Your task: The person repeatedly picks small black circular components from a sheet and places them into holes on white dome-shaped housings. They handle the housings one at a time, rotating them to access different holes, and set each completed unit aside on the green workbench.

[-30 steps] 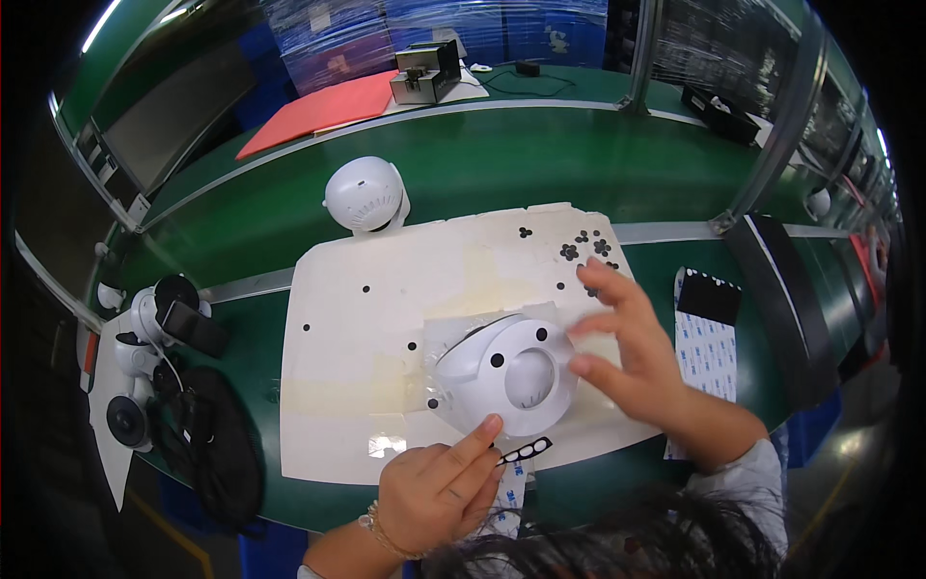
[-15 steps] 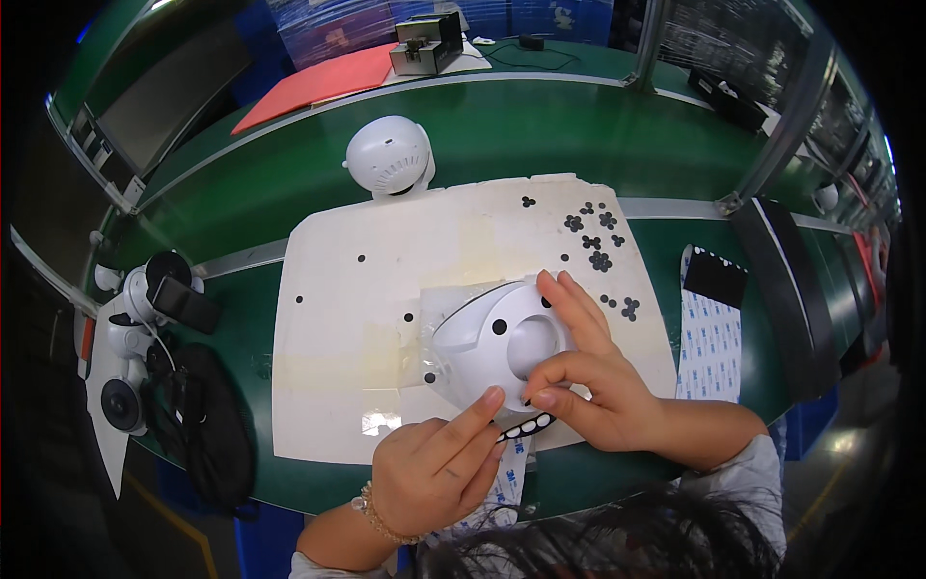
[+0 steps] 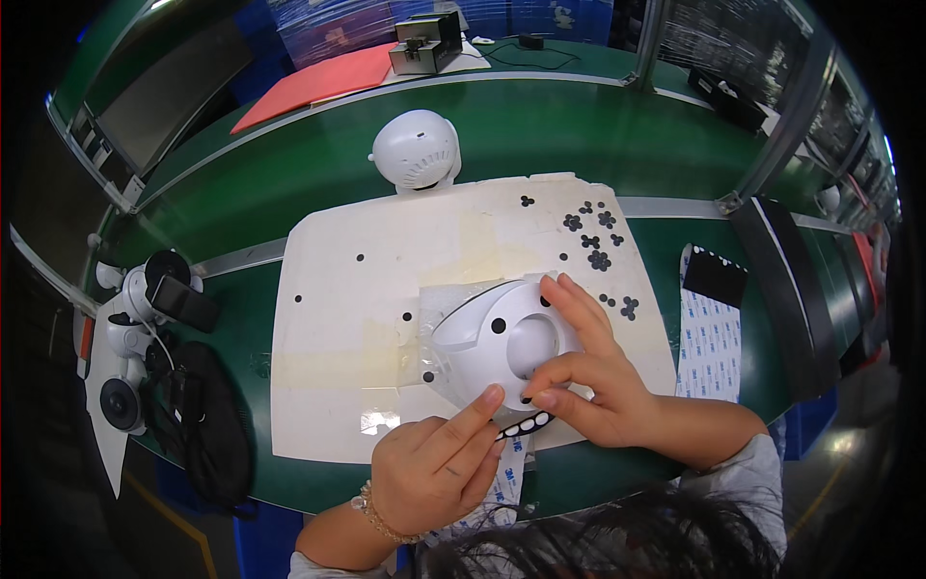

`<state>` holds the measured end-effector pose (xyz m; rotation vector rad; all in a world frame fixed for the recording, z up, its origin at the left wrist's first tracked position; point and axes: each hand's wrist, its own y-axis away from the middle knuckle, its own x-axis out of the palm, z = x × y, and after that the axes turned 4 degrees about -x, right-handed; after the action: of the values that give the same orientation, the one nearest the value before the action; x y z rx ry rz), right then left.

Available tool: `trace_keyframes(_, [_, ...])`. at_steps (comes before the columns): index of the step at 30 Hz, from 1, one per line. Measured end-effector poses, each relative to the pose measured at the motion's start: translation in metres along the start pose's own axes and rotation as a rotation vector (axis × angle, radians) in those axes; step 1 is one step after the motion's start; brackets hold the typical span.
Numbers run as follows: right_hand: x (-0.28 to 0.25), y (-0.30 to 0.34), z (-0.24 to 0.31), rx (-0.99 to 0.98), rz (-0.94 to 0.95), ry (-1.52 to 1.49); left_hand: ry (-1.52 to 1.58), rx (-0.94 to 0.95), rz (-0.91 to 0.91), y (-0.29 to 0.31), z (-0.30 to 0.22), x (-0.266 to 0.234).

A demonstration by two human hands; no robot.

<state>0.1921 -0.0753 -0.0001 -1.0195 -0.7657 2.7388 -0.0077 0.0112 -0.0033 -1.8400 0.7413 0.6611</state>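
Note:
A white rounded camera housing point(image 3: 473, 362) with a round recess lies on a clear plastic bag on the white board point(image 3: 338, 347). Round black pads point(image 3: 499, 326) sit on its face around the recess. My right hand point(image 3: 603, 391) has thumb and index finger closed together at a pad by the housing's near edge, its other fingers lying along the right side. My left hand point(image 3: 434, 473) touches the near edge with its index fingertip. Its lower fingers are curled on a backing strip point(image 3: 509, 473), whose black end with punched-out white circles point(image 3: 526, 425) shows beneath the housing.
Several loose black pads point(image 3: 599, 261) are stuck at the board's right. Another white camera point(image 3: 417, 151) stands on the green belt beyond. At left are more cameras point(image 3: 122, 403) and a black bag point(image 3: 217, 425); at right, another backing sheet point(image 3: 709, 347) and a long black rail point(image 3: 786, 299).
The white camera on the green belt has moved to the right. Both my hands and the housing are almost still.

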Motion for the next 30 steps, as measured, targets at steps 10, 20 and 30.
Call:
trace_keyframes(10, [0.001, 0.012, -0.022, -0.423, -0.111, 0.456, 0.025, -0.023, -0.004, 0.000, 0.000, 0.001])
trace_keyframes(20, [0.005, 0.005, 0.013, -0.479, -0.059, 0.423, 0.263, -0.219, 0.005, 0.003, -0.007, 0.002])
trace_keyframes(30, [-0.002, 0.000, 0.013, -0.505, 0.029, 0.233, 0.303, -0.180, 0.050, 0.004, -0.009, -0.003])
